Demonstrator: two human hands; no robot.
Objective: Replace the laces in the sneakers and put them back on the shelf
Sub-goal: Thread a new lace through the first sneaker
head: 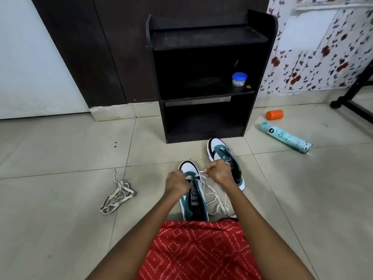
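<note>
A green-and-white sneaker lies on the tiled floor in front of a black shelf. The left hand grips its eyelet area; the right hand pinches a white lace tip. The second sneaker sits nearer the shelf. A loose lace lies left of the shelf.

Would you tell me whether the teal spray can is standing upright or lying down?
Lying down. The spray can rests on its side on the floor tiles, right of the shelf, near an orange cap.
</note>
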